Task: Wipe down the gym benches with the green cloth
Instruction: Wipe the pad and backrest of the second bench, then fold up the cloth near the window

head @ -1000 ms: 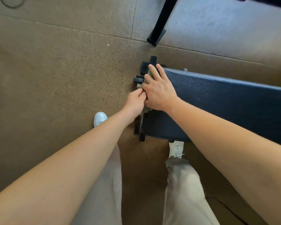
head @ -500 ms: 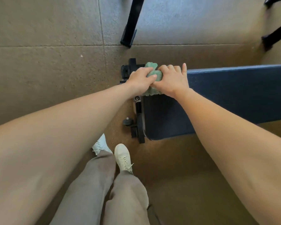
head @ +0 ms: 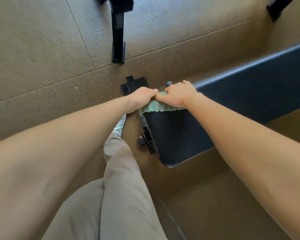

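Cloth: one green cloth [head: 160,106]; it lies over the left end of the bench, with its frayed near edge on the padded top; the far part is hidden under the hands.
Left hand: the left hand [head: 142,97] is at the cloth's left side; knuckles up, fingers curled in, pinching the cloth's edge; its fingertips meet the other hand's thumb.
Right hand: the right hand [head: 178,94] rests on top of the cloth; fingers are bent down over the far edge of the pad, clasping the cloth against it.
Bench: one bench [head: 241,110]; dark blue padded top with a rounded near corner; it runs from the middle of the scene out to the far right.
Frame: a black metal frame [head: 146,134] sits under the bench's left end; one small wheel [head: 140,141] touches the ground; a black foot shows just beyond the left hand.
Floor: the floor [head: 42,66] is brown speckled matting laid in large squares; thin seams cross it; light falls on the far part, which looks greyer.
Other gear: two black legs [head: 118,37] stand on the floor, one far from the hands at centre, one at the far right corner; what they carry is out of view.
Person: two bare forearms reach in from the near side; beige trousers [head: 121,187] are below; one pale shoe [head: 119,126] is just left of the frame.
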